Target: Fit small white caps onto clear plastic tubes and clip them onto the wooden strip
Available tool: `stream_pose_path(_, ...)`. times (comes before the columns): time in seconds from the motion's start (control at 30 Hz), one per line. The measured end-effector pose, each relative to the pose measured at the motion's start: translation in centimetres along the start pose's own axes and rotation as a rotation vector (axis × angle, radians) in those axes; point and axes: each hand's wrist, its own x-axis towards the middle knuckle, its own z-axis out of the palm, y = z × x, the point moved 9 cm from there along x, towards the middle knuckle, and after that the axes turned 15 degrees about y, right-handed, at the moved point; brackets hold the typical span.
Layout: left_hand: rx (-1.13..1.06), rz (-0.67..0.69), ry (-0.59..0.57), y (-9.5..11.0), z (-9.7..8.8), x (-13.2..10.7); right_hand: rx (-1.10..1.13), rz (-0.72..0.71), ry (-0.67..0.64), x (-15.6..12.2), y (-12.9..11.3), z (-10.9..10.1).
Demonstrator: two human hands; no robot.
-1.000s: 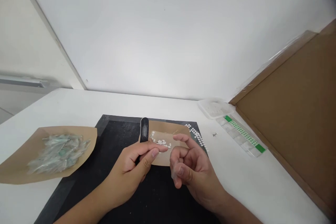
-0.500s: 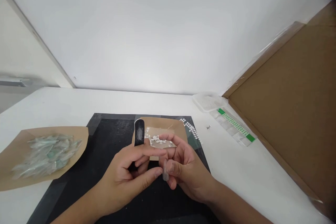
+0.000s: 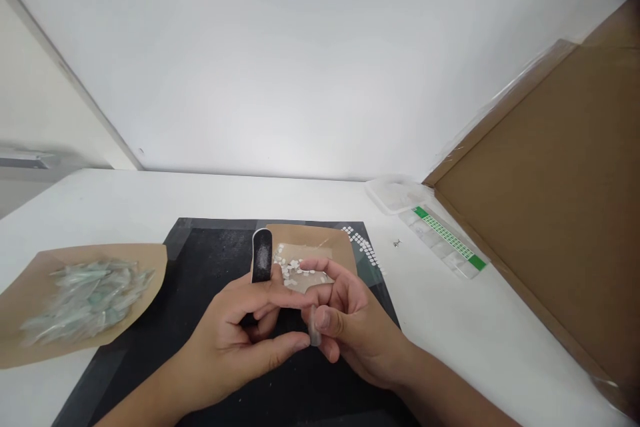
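My right hand pinches a small translucent curved piece, which looks like a false nail, between thumb and fingers. My left hand is closed around a black nail file with a pale edge, whose end sticks up between the fingers. The left thumb and index fingertips meet the two ends of the translucent piece. Behind the hands lies a brown paper tray with small white bits in it, partly hidden by my fingers.
A black mat covers the table under my hands. To the left, a brown tray holds clear and greenish packets. White dots, tiny metal bits, a green-labelled plastic strip, a clear lid and cardboard lie right.
My left hand and the nail file have shifted slightly left and down. The right hand keeps its pinch on the translucent piece, almost in place.
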Motion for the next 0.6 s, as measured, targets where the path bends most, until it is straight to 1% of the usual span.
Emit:
stream_pose_path(0.1,-0.012,-0.007,0.02,-0.4,-0.2,-0.1,-0.006,0.013,0.002,0.0,0.0,0.0)
stream_pose_path(0.2,-0.013,-0.007,0.012,-0.4,-0.1,-0.1,-0.008,0.015,-0.036,0.0,0.0,0.2)
stream_pose_path(0.37,-0.05,0.032,-0.008,0.6,0.2,0.3,-0.012,0.028,-0.084,0.0,0.0,0.5)
stream_pose_path(0.47,-0.076,0.038,0.027,1.0,0.1,0.5,-0.017,0.018,-0.094,0.0,0.1,0.4)
stream_pose_path(0.6,-0.024,-0.028,0.066,0.3,-0.1,0.4,-0.047,-0.014,-0.094,0.2,0.1,0.2)
